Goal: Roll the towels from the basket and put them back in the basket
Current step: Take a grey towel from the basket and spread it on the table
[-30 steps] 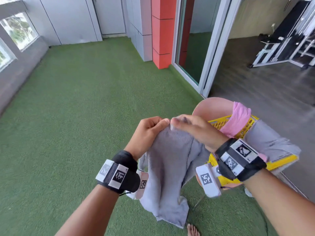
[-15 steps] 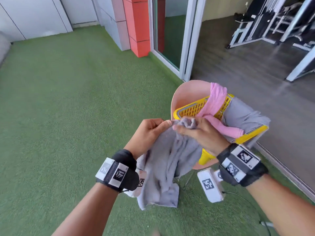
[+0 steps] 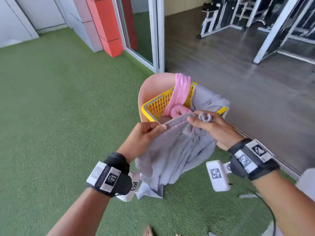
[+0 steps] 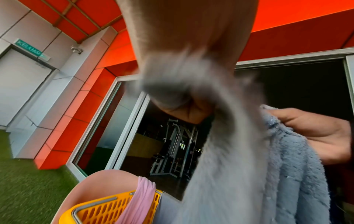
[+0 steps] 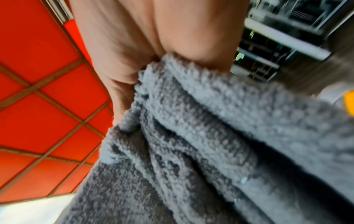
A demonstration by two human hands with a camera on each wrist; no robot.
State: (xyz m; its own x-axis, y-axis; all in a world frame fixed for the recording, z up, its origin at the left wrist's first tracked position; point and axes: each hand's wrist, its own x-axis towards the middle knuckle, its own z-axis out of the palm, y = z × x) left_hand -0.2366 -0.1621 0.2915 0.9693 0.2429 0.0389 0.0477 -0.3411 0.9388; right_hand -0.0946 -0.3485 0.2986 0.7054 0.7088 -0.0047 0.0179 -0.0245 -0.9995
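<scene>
A grey fluffy towel (image 3: 175,150) hangs in the air in front of me, held by its top edge. My left hand (image 3: 150,132) pinches the left part of that edge, and my right hand (image 3: 202,120) grips a bunched corner a short way to the right. The towel (image 4: 239,159) (image 5: 201,144) fills both wrist views. Behind it stands a yellow perforated basket (image 3: 156,104) on a pink chair (image 3: 153,84). A pink towel (image 3: 180,92) drapes over the basket's far rim, with a rolled pink towel (image 3: 179,110) inside and a grey cloth (image 3: 208,97) over the right side.
Green artificial turf (image 3: 59,116) covers the floor to the left and around me. A sliding glass door frame (image 3: 156,40) and an orange pillar (image 3: 107,26) stand behind the chair. Right of the door lies a dark floor (image 3: 238,79) with gym machines (image 3: 230,12). A cable (image 3: 265,201) trails at the lower right.
My hands have spread apart along the towel's top edge, stretching it between them, and the towel's hanging part has risen. The view has swung toward the basket, which looks nearer.
</scene>
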